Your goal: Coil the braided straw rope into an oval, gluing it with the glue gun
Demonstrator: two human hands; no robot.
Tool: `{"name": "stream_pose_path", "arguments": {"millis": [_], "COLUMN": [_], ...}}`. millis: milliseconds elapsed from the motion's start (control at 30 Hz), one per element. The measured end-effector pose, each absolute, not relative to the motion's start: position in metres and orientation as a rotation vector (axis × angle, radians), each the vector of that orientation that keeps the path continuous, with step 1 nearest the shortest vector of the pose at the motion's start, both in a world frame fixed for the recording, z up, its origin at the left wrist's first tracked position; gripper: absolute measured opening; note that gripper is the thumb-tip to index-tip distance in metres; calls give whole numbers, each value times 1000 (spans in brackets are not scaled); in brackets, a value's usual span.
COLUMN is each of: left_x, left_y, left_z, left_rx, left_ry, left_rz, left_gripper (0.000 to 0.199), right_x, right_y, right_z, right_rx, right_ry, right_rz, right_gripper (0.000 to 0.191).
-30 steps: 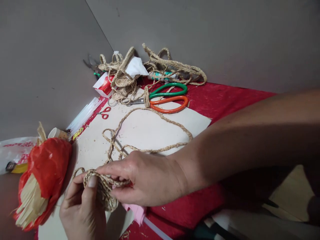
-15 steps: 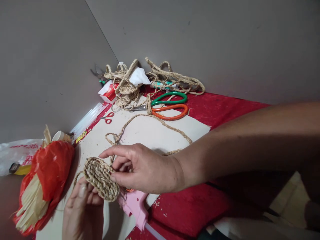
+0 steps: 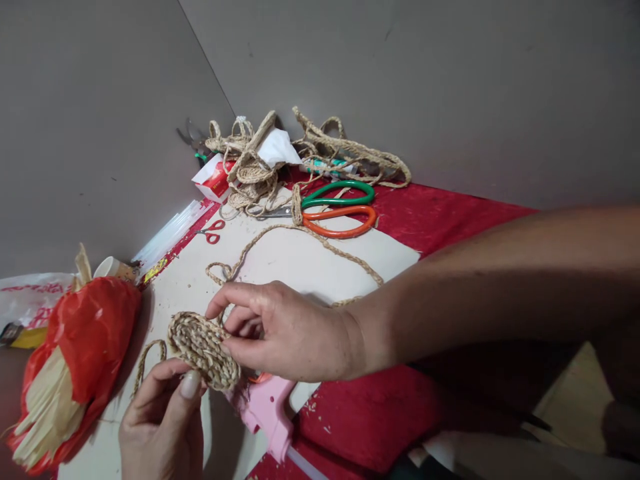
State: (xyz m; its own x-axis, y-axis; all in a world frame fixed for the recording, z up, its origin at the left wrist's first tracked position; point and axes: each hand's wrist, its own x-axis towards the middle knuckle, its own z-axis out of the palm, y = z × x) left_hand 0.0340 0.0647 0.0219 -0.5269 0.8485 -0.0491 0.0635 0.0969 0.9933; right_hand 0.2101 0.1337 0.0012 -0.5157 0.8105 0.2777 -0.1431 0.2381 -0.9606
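An oval coil of braided straw cord is held up between my two hands, tilted above the white sheet. My left hand pinches its lower left edge between thumb and index finger. From the right, my right hand grips the coil's right edge, thumb on the near face and index finger at the upper rim. A loose length of the braided cord runs from behind my right hand across the sheet. Just below the coil lies a pink glue gun, its front end partly hidden by the coil.
Large scissors with green and orange handles lie behind, beside small red scissors. Heaped braided cord sits against the grey wall. A red plastic bag with straw strips is at left, near a paper cup and clear sticks.
My left thumb and fingers have shifted right and up along the coil's lower edge. My right index finger has drawn back slightly to the right. The view has shifted slightly.
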Motion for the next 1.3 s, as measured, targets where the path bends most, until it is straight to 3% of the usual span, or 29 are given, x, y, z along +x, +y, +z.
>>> {"name": "stream_pose_path", "arguments": {"millis": [600,800,1300], "left_x": [38,35,38], "left_y": [61,51,65], "left_z": [14,10,14], "left_rx": [1216,1414,854], "left_ry": [2129,2193,1693], "left_rz": [1372,1339,1350], "left_gripper": [30,29,39], "right_x": [211,211,209], "right_y": [129,135,129], "right_z": [-13,-11,-10], "right_rx": [-663,-620,-423], "right_ry": [-1981,-1911,-1830], "right_rz": [876,984,1210], "right_gripper": [30,26,29]}}
